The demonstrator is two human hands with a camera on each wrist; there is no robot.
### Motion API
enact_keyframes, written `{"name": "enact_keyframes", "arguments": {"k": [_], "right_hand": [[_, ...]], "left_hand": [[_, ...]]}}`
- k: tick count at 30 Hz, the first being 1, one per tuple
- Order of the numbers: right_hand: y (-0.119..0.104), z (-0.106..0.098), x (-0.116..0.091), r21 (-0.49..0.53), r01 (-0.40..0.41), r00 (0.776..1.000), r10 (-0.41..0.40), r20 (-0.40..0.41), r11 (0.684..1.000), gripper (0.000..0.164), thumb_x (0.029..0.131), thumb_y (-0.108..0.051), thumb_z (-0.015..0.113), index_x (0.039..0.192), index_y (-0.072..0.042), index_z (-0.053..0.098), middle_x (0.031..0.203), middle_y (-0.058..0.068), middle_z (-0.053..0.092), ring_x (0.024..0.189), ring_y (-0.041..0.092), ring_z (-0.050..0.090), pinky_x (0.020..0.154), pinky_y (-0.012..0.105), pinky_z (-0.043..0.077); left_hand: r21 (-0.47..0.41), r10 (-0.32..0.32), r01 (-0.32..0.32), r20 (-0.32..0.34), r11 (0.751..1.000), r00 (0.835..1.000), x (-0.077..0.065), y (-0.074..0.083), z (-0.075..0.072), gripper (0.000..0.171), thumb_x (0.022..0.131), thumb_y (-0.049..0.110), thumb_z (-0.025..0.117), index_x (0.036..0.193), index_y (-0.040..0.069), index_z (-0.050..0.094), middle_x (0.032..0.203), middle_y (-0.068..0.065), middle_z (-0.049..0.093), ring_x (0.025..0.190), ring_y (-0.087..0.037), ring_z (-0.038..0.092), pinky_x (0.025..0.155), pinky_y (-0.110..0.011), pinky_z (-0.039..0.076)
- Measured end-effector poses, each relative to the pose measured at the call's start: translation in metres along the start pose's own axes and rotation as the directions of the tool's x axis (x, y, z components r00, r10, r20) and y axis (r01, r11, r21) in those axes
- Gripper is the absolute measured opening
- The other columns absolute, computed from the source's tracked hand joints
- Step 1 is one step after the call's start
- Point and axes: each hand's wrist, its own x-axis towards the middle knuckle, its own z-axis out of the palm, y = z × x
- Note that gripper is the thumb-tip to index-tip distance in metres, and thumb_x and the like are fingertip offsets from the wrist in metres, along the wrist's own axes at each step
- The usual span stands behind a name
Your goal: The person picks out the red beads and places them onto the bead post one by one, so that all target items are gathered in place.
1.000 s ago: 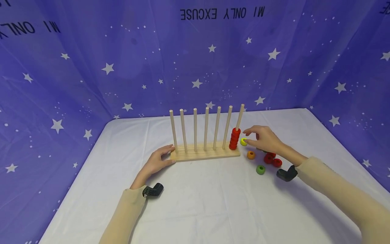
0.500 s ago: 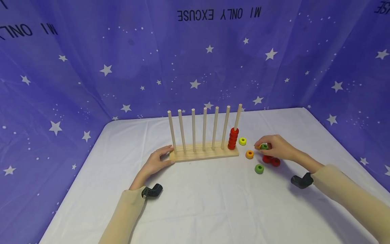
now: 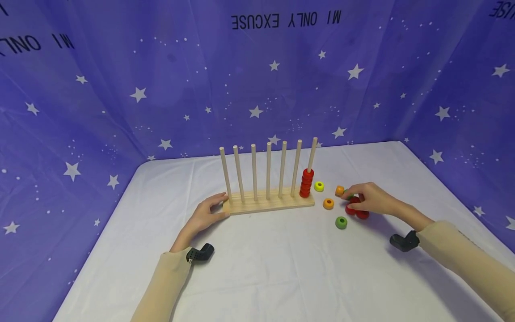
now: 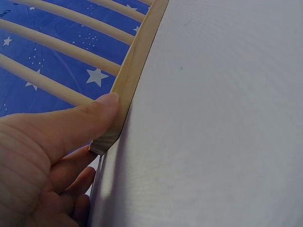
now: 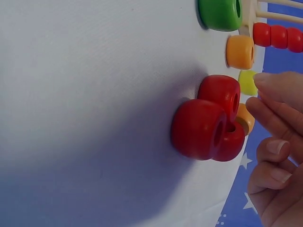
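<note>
My left hand [image 3: 203, 217] grips the left end of a wooden peg rack [image 3: 267, 206]; in the left wrist view the thumb lies along its front edge. Red beads [image 3: 306, 182] are stacked on the rack's rightmost peg. To the right of the rack, my right hand [image 3: 372, 198] hovers at a cluster of red beads [image 5: 198, 128], thumb and forefinger apart, nothing between them. A green bead [image 3: 348, 193] peeks out beside its fingertips, partly hidden by them. Just left of that sits an orange bead [image 3: 339, 191].
Between rack and right hand lie a yellow bead [image 3: 319, 186] and another orange bead [image 3: 328, 204]. A second green bead [image 3: 341, 222] rests nearer the front. White cloth [image 3: 257, 268] covers the table, and a purple star-patterned curtain [image 3: 225, 80] stands behind it.
My right hand has moved right, from beside the yellow bead to the red cluster, uncovering an orange bead. The left hand keeps its grip on the peg rack.
</note>
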Motion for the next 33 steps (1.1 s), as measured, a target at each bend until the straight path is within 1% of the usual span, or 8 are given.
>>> {"name": "enact_keyframes", "arguments": {"k": [2, 7, 10, 12, 20, 22, 27, 33], "right_hand": [[0.0008, 0.0002, -0.0010, 0.006, -0.004, 1.000, 0.004, 0.005, 1.000, 0.026, 0.077, -0.009, 0.073, 0.103, -0.006, 0.071, 0.102, 0.009, 0.072, 0.083, 0.019, 0.058, 0.071, 0.026, 0.051], [0.0053, 0.0012, -0.0031, 0.028, 0.000, 1.000, 0.000, 0.024, 1.000, 0.026, 0.077, -0.012, 0.074, 0.103, -0.006, 0.071, 0.099, 0.008, 0.071, 0.072, 0.012, 0.051, 0.058, 0.017, 0.044], [0.0079, 0.0016, -0.0047, 0.035, 0.013, 0.999, -0.014, 0.031, 0.999, 0.027, 0.077, -0.010, 0.074, 0.103, -0.006, 0.071, 0.096, 0.007, 0.070, 0.067, 0.010, 0.047, 0.054, 0.016, 0.041], [0.0090, 0.0017, -0.0059, 0.037, 0.020, 0.999, -0.022, 0.036, 0.999, 0.028, 0.076, -0.008, 0.074, 0.103, -0.005, 0.070, 0.095, 0.007, 0.070, 0.066, 0.011, 0.047, 0.054, 0.016, 0.041], [0.0094, 0.0026, -0.0089, 0.020, -0.018, 0.996, 0.016, 0.089, 1.000, 0.034, 0.074, -0.005, 0.073, 0.107, -0.006, 0.069, 0.102, 0.010, 0.068, 0.079, 0.014, 0.051, 0.061, 0.017, 0.046], [0.0091, 0.0035, -0.0087, 0.018, -0.030, 0.995, 0.028, 0.093, 0.999, 0.034, 0.074, -0.005, 0.073, 0.107, -0.006, 0.069, 0.103, 0.011, 0.068, 0.081, 0.015, 0.053, 0.064, 0.018, 0.048], [0.0087, 0.0061, -0.0073, -0.001, -0.024, 0.996, 0.024, 0.090, 1.000, 0.033, 0.073, -0.004, 0.074, 0.106, -0.007, 0.070, 0.102, 0.010, 0.069, 0.085, 0.015, 0.056, 0.070, 0.022, 0.052], [0.0091, 0.0071, -0.0064, -0.017, -0.025, 0.995, 0.026, 0.091, 1.000, 0.032, 0.073, -0.004, 0.073, 0.105, -0.007, 0.070, 0.101, 0.007, 0.069, 0.085, 0.014, 0.055, 0.070, 0.021, 0.051]], "left_hand": [[0.001, -0.001, 0.001, 0.001, 1.000, 1.000, 0.0001, -0.0002, 0.0001, 0.056, 0.079, 0.014, 0.073, 0.130, 0.002, 0.054, 0.144, -0.020, 0.044, 0.136, -0.041, 0.037, 0.114, -0.054, 0.029], [0.003, 0.007, -0.007, -0.007, 1.000, 1.000, 0.0003, 0.0005, 0.0000, 0.055, 0.078, 0.014, 0.073, 0.129, 0.002, 0.055, 0.144, -0.020, 0.044, 0.135, -0.041, 0.037, 0.114, -0.054, 0.028], [0.000, 0.008, -0.008, -0.006, 1.000, 1.000, 0.0001, 0.0009, 0.0000, 0.055, 0.078, 0.014, 0.073, 0.129, 0.002, 0.055, 0.143, -0.020, 0.044, 0.136, -0.041, 0.037, 0.114, -0.054, 0.028], [0.002, 0.007, -0.007, -0.003, 1.000, 1.000, -0.0002, 0.0008, 0.0000, 0.055, 0.079, 0.014, 0.073, 0.129, 0.002, 0.054, 0.144, -0.020, 0.044, 0.136, -0.041, 0.037, 0.114, -0.054, 0.028], [0.003, 0.002, -0.002, -0.001, 1.000, 1.000, -0.0003, 0.0006, 0.0004, 0.055, 0.079, 0.014, 0.073, 0.129, 0.001, 0.054, 0.144, -0.020, 0.044, 0.136, -0.040, 0.036, 0.114, -0.054, 0.028], [0.004, 0.003, -0.003, -0.001, 1.000, 1.000, -0.0004, 0.0006, 0.0004, 0.055, 0.079, 0.014, 0.073, 0.129, 0.001, 0.054, 0.144, -0.020, 0.044, 0.136, -0.040, 0.036, 0.114, -0.054, 0.027], [0.001, 0.005, -0.005, -0.002, 1.000, 1.000, -0.0011, 0.0010, 0.0004, 0.055, 0.079, 0.014, 0.073, 0.129, 0.001, 0.054, 0.144, -0.020, 0.044, 0.136, -0.041, 0.036, 0.114, -0.054, 0.027], [0.013, 0.000, 0.000, -0.001, 1.000, 1.000, -0.0003, 0.0020, -0.0001, 0.056, 0.079, 0.014, 0.073, 0.130, 0.002, 0.054, 0.144, -0.019, 0.044, 0.136, -0.040, 0.036, 0.115, -0.054, 0.027]]}}
